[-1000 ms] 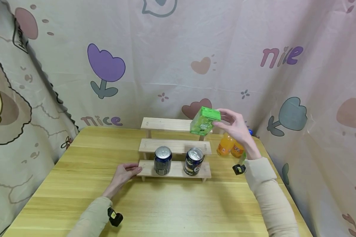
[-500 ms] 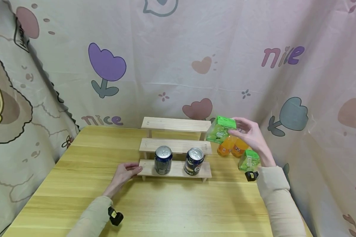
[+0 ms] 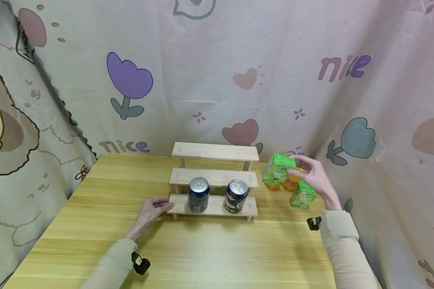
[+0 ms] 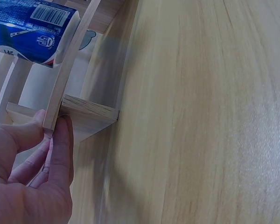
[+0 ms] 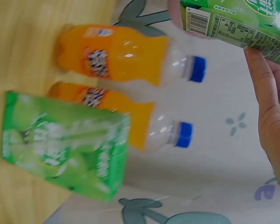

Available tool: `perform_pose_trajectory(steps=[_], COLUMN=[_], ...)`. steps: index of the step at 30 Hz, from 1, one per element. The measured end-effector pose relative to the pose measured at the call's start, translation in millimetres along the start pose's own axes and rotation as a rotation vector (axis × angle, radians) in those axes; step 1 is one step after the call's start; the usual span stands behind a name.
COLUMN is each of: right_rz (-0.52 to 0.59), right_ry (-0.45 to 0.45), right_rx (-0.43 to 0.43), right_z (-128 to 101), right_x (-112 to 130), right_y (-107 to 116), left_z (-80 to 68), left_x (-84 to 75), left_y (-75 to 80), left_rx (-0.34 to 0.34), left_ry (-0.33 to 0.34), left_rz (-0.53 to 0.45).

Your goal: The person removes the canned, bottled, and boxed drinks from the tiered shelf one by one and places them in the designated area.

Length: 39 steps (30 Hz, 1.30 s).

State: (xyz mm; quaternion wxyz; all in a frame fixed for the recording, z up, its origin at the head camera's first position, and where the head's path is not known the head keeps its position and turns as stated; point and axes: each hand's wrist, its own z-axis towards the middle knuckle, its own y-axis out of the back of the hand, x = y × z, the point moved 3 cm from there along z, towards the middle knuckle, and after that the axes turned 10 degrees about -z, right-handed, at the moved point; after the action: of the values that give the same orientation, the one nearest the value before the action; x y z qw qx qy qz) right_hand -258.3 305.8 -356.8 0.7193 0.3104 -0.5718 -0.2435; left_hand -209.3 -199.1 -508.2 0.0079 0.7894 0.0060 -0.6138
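Observation:
My left hand pinches the left end of the lowest board of a three-tier wooden shelf; in the left wrist view the thumb is on top and the fingers beneath. On that board stand two dark blue drink cans, apart from each other. My right hand grips a green juice carton by its right side, held up to the right of the shelf. A second green juice carton stands on the table below it. Two orange soda bottles with blue caps are partly hidden behind the cartons.
The shelf stands near the back edge of the wooden table. A patterned cloth hangs behind the table and along both sides. The upper two boards hold nothing.
My right hand has carried the green juice carton right and down, from over the shelf's right end to beside the bottles. The second carton has come into sight. My left hand stays put.

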Motion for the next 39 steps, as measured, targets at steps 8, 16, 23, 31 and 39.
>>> perform_pose_trajectory(steps=[8, 16, 23, 31, 39], right_rz=[-0.025, -0.076, -0.102, -0.135, -0.169], right_ry=[-0.019, 0.029, 0.028, 0.060, 0.073], right_rx=[0.044, 0.039, 0.073, 0.106, 0.135], right_z=[-4.2, -2.1, -0.8, 2.0, 3.7], right_x=[-22.0, -36.5, -39.3, -47.1, -49.7], right_y=[-9.0, -18.1, -25.1, -34.6, -40.1], left_z=[2.4, 1.1, 2.5, 0.9, -1.6], left_x=[2.7, 0.8, 1.9, 0.6, 0.4], left_y=[1.4, 0.9, 0.7, 0.9, 0.1], left_rx=[0.001, -0.003, -0.007, -0.009, -0.020], left_ry=[0.008, 0.003, 0.006, 0.002, 0.008], left_rz=[-0.006, 0.001, -0.004, -0.002, 0.014])
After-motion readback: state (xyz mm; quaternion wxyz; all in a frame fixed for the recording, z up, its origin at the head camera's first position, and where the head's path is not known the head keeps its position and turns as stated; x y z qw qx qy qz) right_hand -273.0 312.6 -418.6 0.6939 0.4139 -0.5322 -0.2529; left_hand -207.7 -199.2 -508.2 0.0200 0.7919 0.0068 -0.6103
